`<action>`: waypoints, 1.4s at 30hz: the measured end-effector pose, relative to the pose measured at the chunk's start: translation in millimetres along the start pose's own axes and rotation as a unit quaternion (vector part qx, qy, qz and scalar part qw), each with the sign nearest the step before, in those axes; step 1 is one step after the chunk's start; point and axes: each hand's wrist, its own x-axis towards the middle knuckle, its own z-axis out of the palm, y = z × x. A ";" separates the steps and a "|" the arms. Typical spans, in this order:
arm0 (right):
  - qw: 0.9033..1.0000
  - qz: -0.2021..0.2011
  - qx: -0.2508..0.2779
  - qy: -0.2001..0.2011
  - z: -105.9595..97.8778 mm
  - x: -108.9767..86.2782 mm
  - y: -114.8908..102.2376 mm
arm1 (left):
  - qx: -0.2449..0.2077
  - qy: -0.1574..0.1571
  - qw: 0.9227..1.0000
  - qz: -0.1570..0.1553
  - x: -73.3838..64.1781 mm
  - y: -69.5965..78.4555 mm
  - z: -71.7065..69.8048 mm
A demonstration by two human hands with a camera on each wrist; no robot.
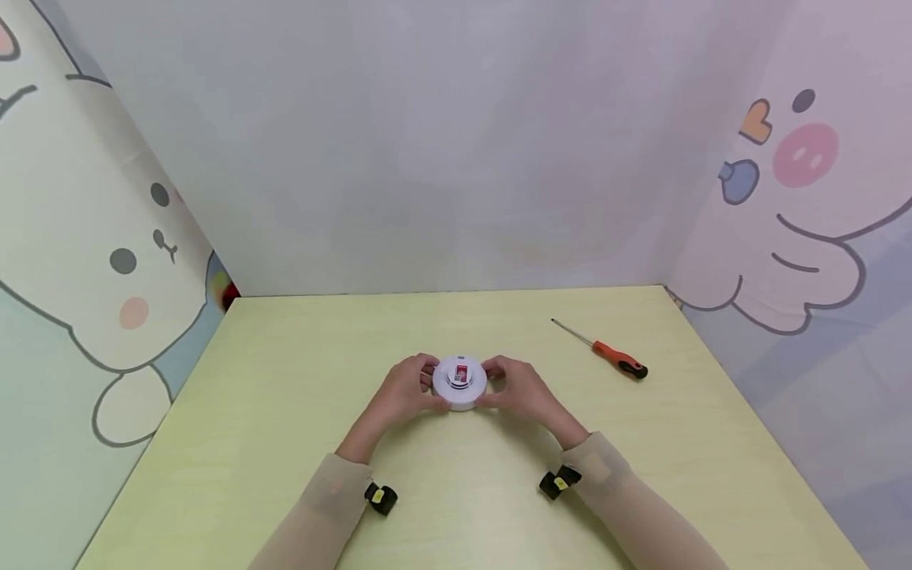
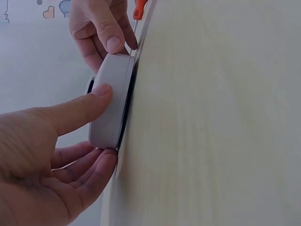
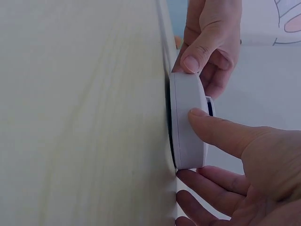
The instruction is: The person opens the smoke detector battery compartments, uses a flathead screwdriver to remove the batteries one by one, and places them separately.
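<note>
A round white smoke detector with a red-and-white label and curved vent slots lies face up at the middle of the table. My left hand grips its left side, thumb on the near rim and fingers around the far side. From the right, my right hand holds the opposite edge in the same way. In the left wrist view, the detector's side wall sits close over the tabletop, with a dark gap under it. The right wrist view shows the thumb pressed on the side wall and fingertips at its base.
A screwdriver with an orange-and-black handle lies on the table to the right, its tip pointing toward the back left. The pale wooden table ends at a white curtain behind. Curtains printed with cartoon animals hang on both sides.
</note>
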 end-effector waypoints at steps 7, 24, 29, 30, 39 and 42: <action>1.000 -0.010 -0.010 0.002 1.0 -0.4 1.4 | 0.000 -0.004 1.000 0.006 1.0 0.9 1.2; 0.999 -0.012 -0.003 -0.042 -17.0 0.5 1.3 | 0.125 -0.005 0.989 0.077 -1.4 -1.7 -21.3; 0.998 -0.034 -0.023 -0.054 -24.3 2.3 1.0 | 0.164 -0.009 0.980 0.109 -1.6 -4.3 -33.7; 0.997 -0.047 -0.036 -0.054 -26.0 3.1 1.1 | 0.172 -0.008 0.978 0.116 -1.3 -4.8 -35.9; 0.968 -0.178 -0.166 -0.064 -41.2 10.7 4.0 | 0.226 -0.037 0.952 0.202 8.0 -1.6 -45.4; 0.956 -0.219 -0.179 -0.075 -39.5 14.6 8.4 | 0.241 -0.049 0.944 0.220 11.5 -1.9 -46.1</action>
